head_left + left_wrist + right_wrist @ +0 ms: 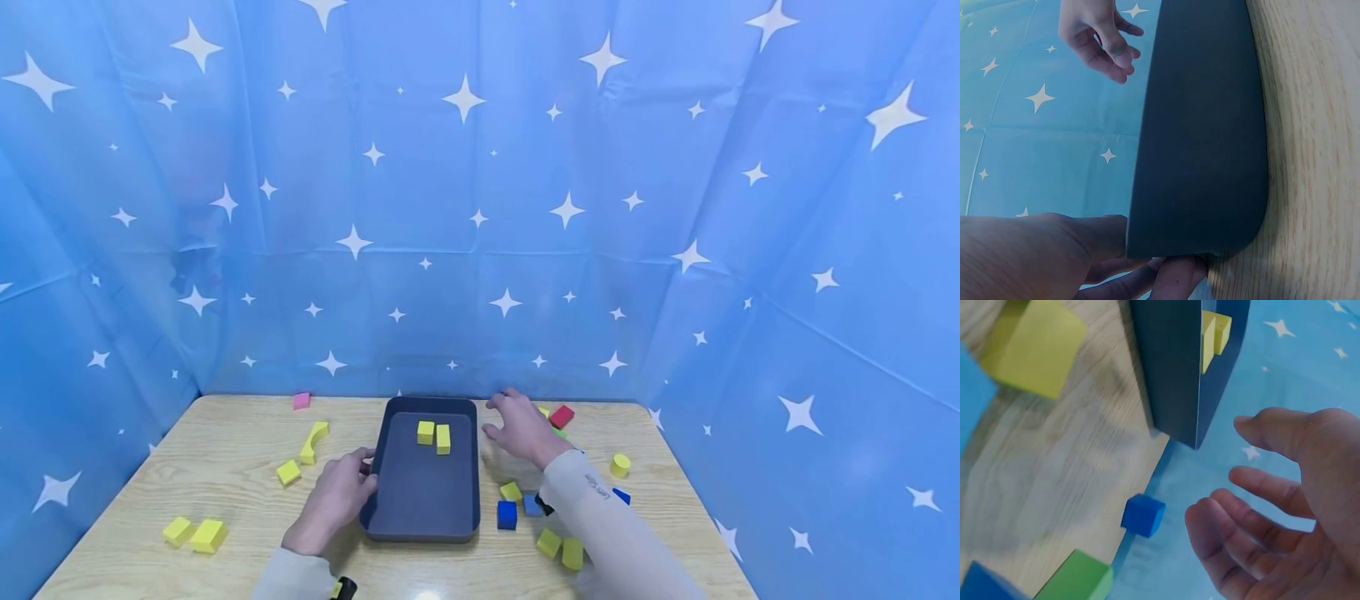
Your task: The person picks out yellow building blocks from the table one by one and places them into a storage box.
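Note:
A dark grey tray lies lengthwise on the table, with two yellow blocks inside towards its far end. My left hand grips its left side wall, thumb at the rim; in the left wrist view, fingers show around the tray wall. Just right of the tray's far corner, my right hand hovers with fingers loosely bent and nothing between them. Below that hand in the right wrist view are a blue block and a green block.
Several yellow blocks, including an arch, lie left of the tray, and a pink block sits at the back edge. To the right are a red block, a yellow cylinder, a blue cube and more blocks. Starry curtains enclose the table.

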A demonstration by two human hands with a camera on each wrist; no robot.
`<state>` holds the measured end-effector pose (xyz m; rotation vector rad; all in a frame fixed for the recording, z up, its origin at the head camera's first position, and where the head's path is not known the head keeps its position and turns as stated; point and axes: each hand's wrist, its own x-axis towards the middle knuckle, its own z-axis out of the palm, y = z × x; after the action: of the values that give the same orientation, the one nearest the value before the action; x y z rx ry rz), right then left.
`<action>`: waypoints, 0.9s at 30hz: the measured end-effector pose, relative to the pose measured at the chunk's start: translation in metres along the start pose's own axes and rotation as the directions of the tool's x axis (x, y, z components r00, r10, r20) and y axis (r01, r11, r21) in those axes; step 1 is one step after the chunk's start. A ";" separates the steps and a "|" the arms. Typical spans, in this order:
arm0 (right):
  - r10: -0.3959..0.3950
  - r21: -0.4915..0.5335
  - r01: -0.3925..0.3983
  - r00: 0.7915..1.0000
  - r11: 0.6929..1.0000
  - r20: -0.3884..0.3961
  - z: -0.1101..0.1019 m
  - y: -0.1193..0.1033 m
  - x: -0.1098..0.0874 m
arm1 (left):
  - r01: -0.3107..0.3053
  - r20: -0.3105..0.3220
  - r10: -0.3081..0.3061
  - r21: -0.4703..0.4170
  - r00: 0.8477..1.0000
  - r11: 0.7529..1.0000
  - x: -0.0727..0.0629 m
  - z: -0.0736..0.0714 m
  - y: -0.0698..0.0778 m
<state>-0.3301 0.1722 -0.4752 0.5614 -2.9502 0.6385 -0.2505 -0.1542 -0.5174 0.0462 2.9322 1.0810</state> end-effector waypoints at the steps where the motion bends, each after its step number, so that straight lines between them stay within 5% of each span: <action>1: -0.002 0.006 0.002 1.000 1.000 -0.005 -0.002 0.002 -0.002 | 0.000 -0.001 0.000 -0.001 1.000 1.000 0.000 0.000 0.000; 18: 0.179 0.004 -0.179 0.982 0.984 -0.060 -0.028 0.059 -0.058 | 0.011 0.003 -0.011 -0.008 1.000 1.000 0.001 0.001 0.001; 27: 0.330 0.021 -0.329 0.942 0.944 -0.062 -0.046 0.096 -0.086 | 0.018 0.012 -0.018 -0.012 1.000 1.000 0.000 0.001 0.000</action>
<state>-0.2851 0.3012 -0.4828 0.0399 -3.0035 0.6824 -0.2503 -0.1531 -0.5181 0.0261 2.9100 1.0923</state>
